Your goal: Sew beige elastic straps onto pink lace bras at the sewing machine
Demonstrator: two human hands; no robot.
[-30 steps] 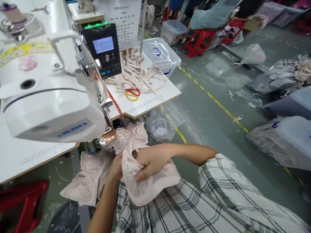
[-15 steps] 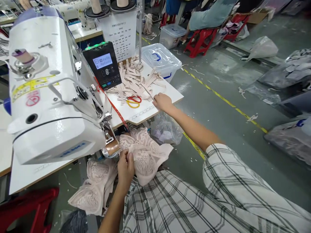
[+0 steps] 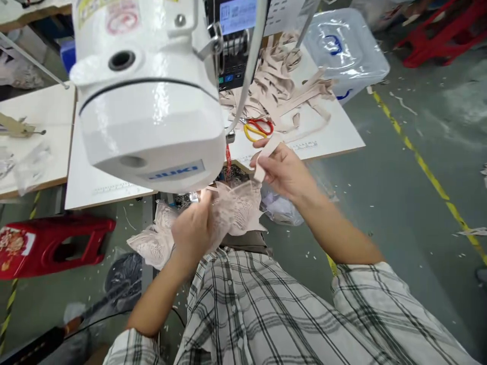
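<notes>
My left hand point(image 3: 193, 228) is closed on a pale pink lace bra point(image 3: 243, 210), raising its edge beside the lower end of the sewing machine head point(image 3: 152, 132). Between thumb and fingers, my right hand point(image 3: 283, 170) pinches a beige elastic strap point(image 3: 269, 151), just above the front edge of the white table point(image 3: 331, 137). More lace cups point(image 3: 152, 246) hang to the left, partly behind my left wrist. Close by my right fingers lie scissors point(image 3: 256, 129) with red and yellow handles. The machine head hides the needle area from me.
A heap of beige straps point(image 3: 274, 81) covers the table's back, near a control panel point(image 3: 238, 25). Behind the table stands a lidded clear plastic box point(image 3: 344, 45). A red stool point(image 3: 57, 243) is on the floor at left, and a plastic bag point(image 3: 281, 208) hangs below the table edge.
My right hand has come back from the strap heap toward the bra, now with a strap in it. My left hand has lifted the bra's edge toward the machine. The view has shifted left and closer.
</notes>
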